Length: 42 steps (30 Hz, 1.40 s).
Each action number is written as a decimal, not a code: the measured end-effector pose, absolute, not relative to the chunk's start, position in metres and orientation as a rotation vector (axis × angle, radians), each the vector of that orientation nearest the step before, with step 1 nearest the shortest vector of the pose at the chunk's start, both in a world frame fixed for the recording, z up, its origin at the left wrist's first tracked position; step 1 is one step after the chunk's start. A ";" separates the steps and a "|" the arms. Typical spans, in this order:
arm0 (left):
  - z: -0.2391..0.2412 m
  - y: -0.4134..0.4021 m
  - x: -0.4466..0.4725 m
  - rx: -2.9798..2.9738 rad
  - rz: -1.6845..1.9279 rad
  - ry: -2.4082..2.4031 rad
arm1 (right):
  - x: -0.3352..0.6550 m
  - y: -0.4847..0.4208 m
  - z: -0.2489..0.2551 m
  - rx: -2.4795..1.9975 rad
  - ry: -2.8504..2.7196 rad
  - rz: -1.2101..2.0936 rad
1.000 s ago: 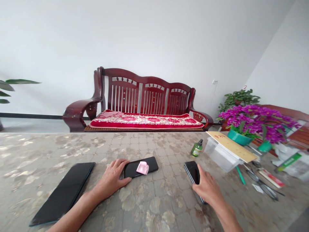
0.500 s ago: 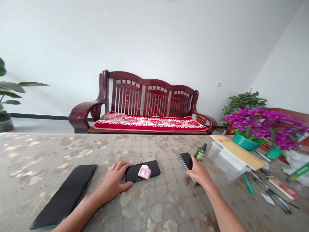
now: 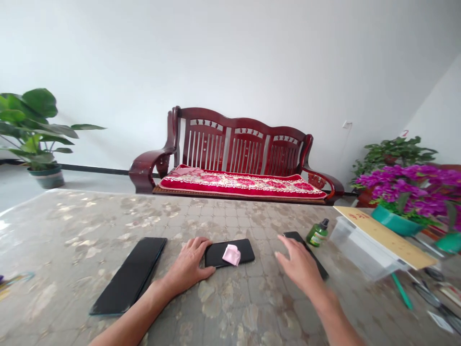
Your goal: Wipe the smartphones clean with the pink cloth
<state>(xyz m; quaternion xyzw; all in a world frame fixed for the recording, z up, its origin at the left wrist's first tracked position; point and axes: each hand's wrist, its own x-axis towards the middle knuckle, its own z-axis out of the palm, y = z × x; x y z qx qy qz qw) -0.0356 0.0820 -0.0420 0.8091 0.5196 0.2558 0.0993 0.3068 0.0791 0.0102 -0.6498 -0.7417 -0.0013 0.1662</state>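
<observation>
Apparently the left hand (image 3: 189, 264) is steadying the middle phone (image 3: 216, 253): its thumb lies at the near edge of the phone's left end and its fingers at the far edge, set moderately apart across that end. Whether they grip or merely rest there, I cannot tell. The right hand (image 3: 300, 269), on the right of the middle phone, has its thumb well clear of its extended fingers and holds nothing between them. Just past it, on the side away from the middle phone, a dark phone (image 3: 314, 257) lies flat, partly hidden by the hand; contact between the two cannot be made out.

On the middle phone itself sits a folded pink cloth (image 3: 231, 255), toward the right end, with no finger on it.

My reading of the step is that the two phones are being positioned, one hand anchoring while the other attends to the dark one. Any regrip there would call for the right thumb and fingers to straddle the dark phone's long edges, keeping clear of the green bottle (image 3: 317, 234) close beside it, right of the middle phone.

Farther right of the middle phone stand a clear plastic box (image 3: 360, 257) and the tan card (image 3: 389, 240) on it; left of it, beyond the left hand, lies a large black tablet (image 3: 129, 274).
</observation>
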 end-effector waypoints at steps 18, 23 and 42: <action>-0.036 0.076 -0.030 2.374 0.787 1.567 | 0.174 0.075 -0.011 -1.346 -2.345 0.073; -0.038 0.075 -0.029 2.369 0.787 1.577 | 0.176 0.070 -0.013 -1.299 -2.290 -0.024; -0.036 0.073 -0.029 2.331 0.777 1.571 | 0.196 0.081 -0.020 -1.405 -2.347 -0.136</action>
